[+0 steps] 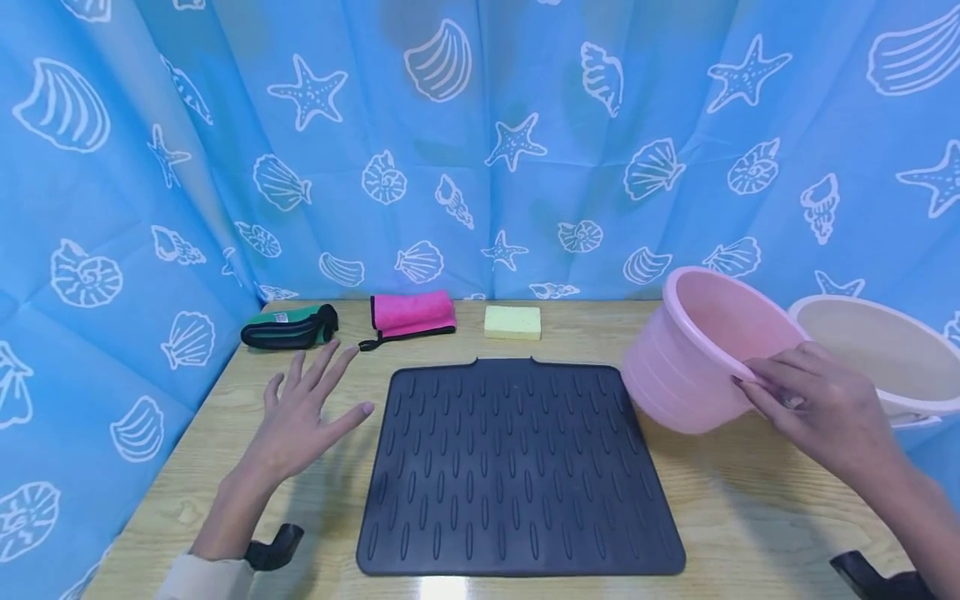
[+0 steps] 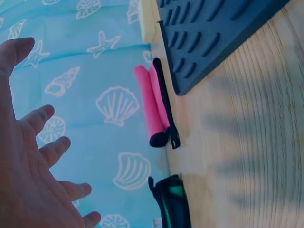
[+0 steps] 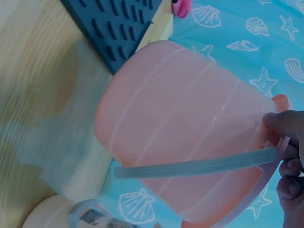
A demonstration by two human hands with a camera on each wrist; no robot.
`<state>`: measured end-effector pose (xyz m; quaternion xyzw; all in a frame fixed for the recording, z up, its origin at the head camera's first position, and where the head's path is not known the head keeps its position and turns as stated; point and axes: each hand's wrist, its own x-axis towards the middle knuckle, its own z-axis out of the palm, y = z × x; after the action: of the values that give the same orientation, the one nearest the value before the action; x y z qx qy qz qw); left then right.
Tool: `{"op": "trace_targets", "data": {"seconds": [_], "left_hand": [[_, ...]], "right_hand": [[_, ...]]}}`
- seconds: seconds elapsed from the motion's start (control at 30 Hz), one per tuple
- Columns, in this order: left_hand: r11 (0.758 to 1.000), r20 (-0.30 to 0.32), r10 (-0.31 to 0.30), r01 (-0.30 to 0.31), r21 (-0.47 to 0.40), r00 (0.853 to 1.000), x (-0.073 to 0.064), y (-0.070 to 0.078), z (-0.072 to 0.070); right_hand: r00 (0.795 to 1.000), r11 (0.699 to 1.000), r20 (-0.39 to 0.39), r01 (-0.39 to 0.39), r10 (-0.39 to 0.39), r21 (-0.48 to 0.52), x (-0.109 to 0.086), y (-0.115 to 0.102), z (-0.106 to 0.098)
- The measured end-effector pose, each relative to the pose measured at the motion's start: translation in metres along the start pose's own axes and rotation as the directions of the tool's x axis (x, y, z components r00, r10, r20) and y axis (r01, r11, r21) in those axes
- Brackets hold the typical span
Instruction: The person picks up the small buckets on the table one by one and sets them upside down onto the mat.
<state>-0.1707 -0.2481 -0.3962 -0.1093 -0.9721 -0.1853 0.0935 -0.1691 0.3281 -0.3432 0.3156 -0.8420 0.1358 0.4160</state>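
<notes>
A pink bucket (image 1: 678, 375) tilts over the right side of the table, its mouth turned up and to the right. My right hand (image 1: 825, 408) grips its rim, thumb outside on the wall. In the right wrist view the bucket's pale handle (image 3: 194, 164) hangs across its side. My left hand (image 1: 300, 425) hovers over the left of the table with fingers spread, holding nothing. Closest to it are a folded green cloth (image 1: 288, 327) with black edging and a folded pink cloth (image 1: 412, 313). In the left wrist view the left fingers (image 2: 54, 149) are spread apart.
A dark ribbed mat (image 1: 517, 467) lies mid-table. Behind it sits a yellow sponge (image 1: 512, 322). A white bucket (image 1: 885, 350) stands at the right edge, partly hidden by the right hand and pink bucket. A blue shell-print curtain (image 1: 525, 200) closes off the back and sides.
</notes>
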Motion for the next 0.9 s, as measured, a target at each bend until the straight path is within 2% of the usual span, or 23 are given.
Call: {"op": "trace_targets", "data": {"seconds": [0.2,0.47,0.73,0.9], "left_hand": [[1.000,0.009,0.001,-0.001,0.002,1.000,0.005,0.005,0.003],[1.000,0.002,0.013,-0.013,-0.005,1.000,0.008,0.011,0.005],[1.000,0.004,0.016,-0.016,-0.016,1.000,0.008,0.013,0.007],[0.999,0.002,0.019,-0.019,-0.033,1.000,0.008,0.014,0.009]], "right_hand": [[0.999,0.999,0.030,-0.035,0.034,0.035,0.005,-0.006,-0.002],[0.999,0.995,-0.032,-0.010,0.014,0.098,0.014,-0.015,0.003],[0.998,0.985,-0.054,-0.017,0.026,0.169,0.020,-0.023,0.007],[0.998,0.987,-0.046,-0.026,0.034,0.160,0.025,-0.030,0.009]]}}
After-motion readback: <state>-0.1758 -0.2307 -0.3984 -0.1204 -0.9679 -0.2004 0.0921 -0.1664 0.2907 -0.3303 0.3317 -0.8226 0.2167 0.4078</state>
